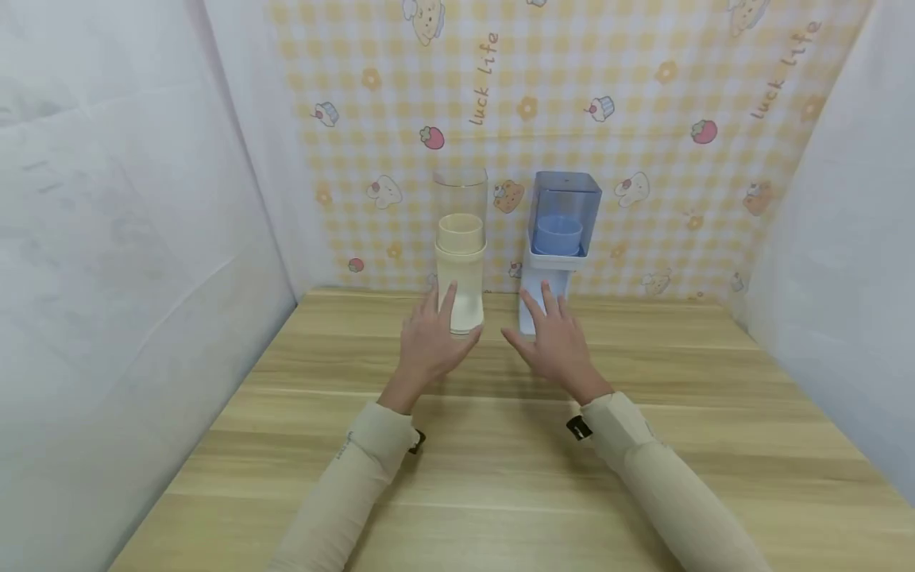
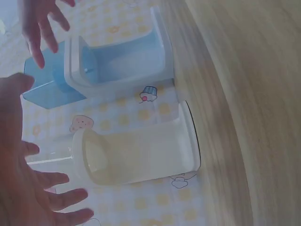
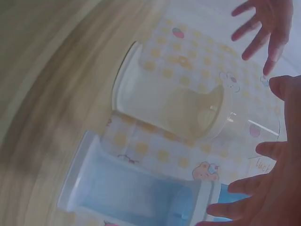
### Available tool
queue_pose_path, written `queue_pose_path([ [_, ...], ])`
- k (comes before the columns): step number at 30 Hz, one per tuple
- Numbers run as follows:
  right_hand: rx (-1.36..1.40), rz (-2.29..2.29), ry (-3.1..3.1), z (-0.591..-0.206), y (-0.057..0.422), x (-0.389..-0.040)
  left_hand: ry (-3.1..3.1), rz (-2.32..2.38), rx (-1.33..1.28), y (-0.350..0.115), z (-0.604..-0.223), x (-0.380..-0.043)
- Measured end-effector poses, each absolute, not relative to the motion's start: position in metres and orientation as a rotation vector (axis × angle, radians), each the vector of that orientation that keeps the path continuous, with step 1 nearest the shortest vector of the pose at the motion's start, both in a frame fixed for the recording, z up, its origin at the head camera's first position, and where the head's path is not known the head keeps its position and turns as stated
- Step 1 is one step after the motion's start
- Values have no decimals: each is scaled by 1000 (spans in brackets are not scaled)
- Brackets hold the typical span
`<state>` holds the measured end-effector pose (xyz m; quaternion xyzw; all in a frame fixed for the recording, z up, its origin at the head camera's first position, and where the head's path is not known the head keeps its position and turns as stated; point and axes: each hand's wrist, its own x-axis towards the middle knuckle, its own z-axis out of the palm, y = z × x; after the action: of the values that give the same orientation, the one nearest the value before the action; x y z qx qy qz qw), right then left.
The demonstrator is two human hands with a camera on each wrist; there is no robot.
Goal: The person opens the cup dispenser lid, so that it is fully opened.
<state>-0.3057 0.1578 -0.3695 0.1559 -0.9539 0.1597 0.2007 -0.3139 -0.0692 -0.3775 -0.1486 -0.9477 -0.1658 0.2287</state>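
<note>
Two upright dispenser-like stands are at the back of the table. The cream one (image 1: 461,282) has a clear, rounded upper part around a cream ring or cup. Beside it on the right, the white and pale blue one (image 1: 561,263) carries a square, see-through blue top (image 1: 565,199). My left hand (image 1: 429,338) is spread in front of the cream stand, fingers apart and overlapping its lower part in the head view. In front of the blue stand, my right hand (image 1: 557,342) is also spread. Both wrist views show bare space between the palms and the stands.
A wooden table (image 1: 465,477) extends toward me under both forearms. Behind the stands hangs a yellow checked cloth (image 1: 386,135) with cartoon prints. White sheets (image 1: 129,238) enclose the left and right sides.
</note>
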Motion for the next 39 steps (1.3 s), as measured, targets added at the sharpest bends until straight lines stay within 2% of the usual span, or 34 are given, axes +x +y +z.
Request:
queue_pose_path([
  [9,442,830,-2572,-344,135,-335,-2443,-952,-317,-71,-375,-311],
  [18,386,1116,-2455,-326,105,-367,-2450,-1243,-249,-78,-378,-305],
  [31,370,1153,-2411,-272,76,-403,-2448,-1419,-242,-72,-377,-303],
  [39,340,1201,-2418,-258,73,-419,-2419,-1322,-273,-75,-376,-305],
])
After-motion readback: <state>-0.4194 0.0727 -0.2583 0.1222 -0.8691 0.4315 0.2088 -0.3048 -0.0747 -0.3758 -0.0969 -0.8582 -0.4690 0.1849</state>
